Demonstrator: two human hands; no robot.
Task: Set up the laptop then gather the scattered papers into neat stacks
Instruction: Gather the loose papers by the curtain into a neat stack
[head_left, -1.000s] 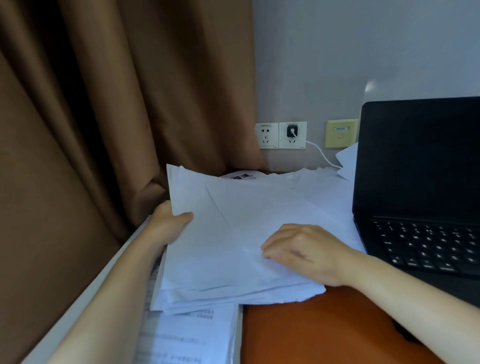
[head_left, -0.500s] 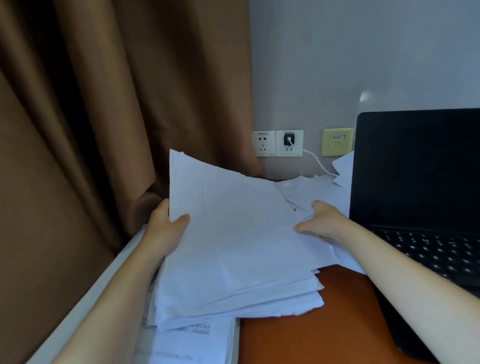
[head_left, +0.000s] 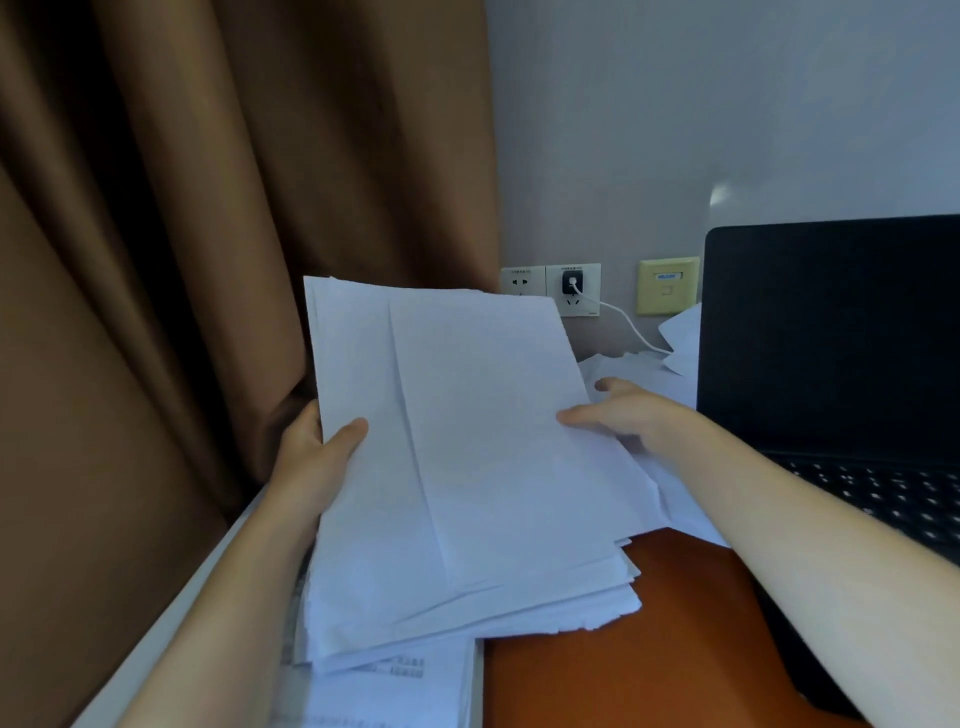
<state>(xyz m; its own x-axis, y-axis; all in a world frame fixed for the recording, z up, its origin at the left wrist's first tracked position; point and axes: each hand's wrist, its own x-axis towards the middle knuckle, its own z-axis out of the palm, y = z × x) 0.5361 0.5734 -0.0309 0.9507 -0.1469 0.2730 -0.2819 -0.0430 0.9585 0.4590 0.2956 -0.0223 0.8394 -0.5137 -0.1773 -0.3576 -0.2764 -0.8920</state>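
A thick bundle of white papers (head_left: 467, 457) is tilted up off the desk, its far edge raised. My left hand (head_left: 311, 457) grips its left edge, thumb on top. My right hand (head_left: 623, 415) holds the right edge, thumb on the top sheet and fingers behind. More loose white sheets (head_left: 639, 374) lie behind my right hand beside the laptop. The black laptop (head_left: 831, 364) stands open at the right, its screen dark and keyboard showing.
A brown curtain (head_left: 208, 260) hangs close on the left. Printed sheets (head_left: 395, 686) lie under the bundle near the white ledge (head_left: 171, 613). The orange-brown desk (head_left: 623, 649) shows below. Wall sockets (head_left: 571, 286) hold a charger with a white cable.
The bundle has been lifted and tipped up from lying flat on the desk. My right hand moved from pressing on top of the sheets to holding the right edge.
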